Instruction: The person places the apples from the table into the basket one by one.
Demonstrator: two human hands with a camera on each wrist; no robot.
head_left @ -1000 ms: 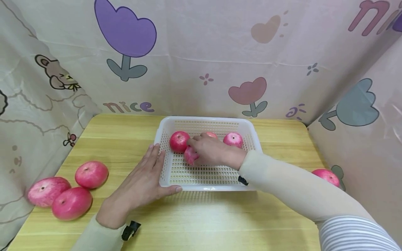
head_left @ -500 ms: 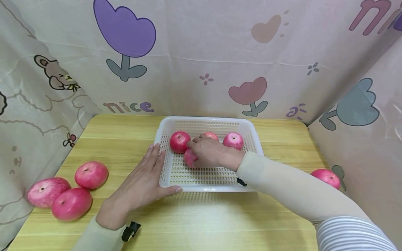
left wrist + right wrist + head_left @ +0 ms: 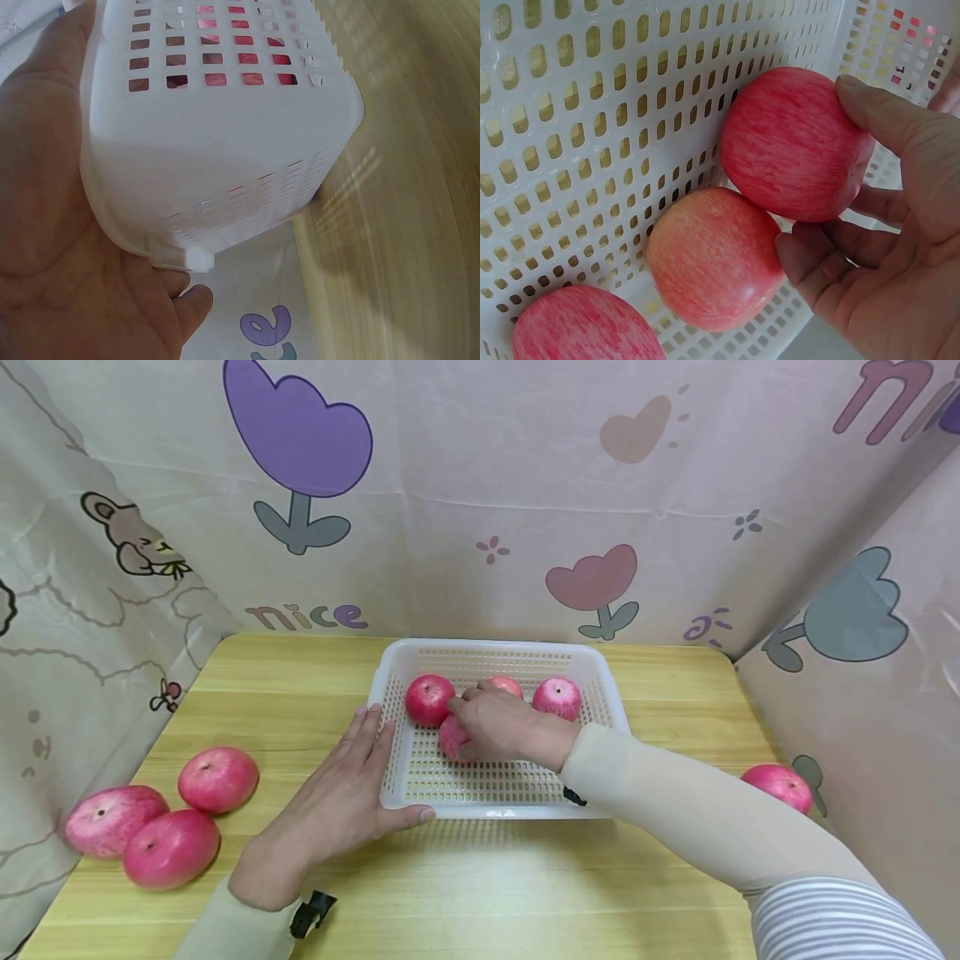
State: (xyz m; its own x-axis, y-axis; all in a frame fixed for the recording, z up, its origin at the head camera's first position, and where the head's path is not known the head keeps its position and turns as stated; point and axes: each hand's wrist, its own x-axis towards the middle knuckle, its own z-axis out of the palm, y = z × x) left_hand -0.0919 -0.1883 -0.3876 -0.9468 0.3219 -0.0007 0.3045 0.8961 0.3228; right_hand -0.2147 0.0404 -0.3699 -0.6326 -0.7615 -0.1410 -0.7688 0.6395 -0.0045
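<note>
A white plastic basket [image 3: 510, 812] with perforated walls stands on the table, with several red apples inside. My right hand [image 3: 504, 720] reaches into it and grips a red apple [image 3: 799, 142] between thumb and fingers. Its fingertips come right up to a paler, yellowish-red apple [image 3: 716, 259] beside it. Two more, one deep red apple [image 3: 430, 700] at the left and one streaked pink apple [image 3: 557, 697] at the right, lie toward the basket's far side. My left hand [image 3: 337, 785], fingers straight, rests along the basket's left rim, thumb at the near corner.
Left of the basket, three apples sit grouped on the wooden table [image 3: 480, 885]: an upper apple [image 3: 218, 779], a streaked apple [image 3: 116, 820] and a front apple [image 3: 172, 848]. Another apple [image 3: 780, 787] lies at the right edge, partly behind the right arm. A printed curtain [image 3: 465, 460] encloses the back and sides.
The gripped apple has turned slightly in my right hand, and its dark dimple no longer shows in the head view. The left hand and the basket have stayed put.
</note>
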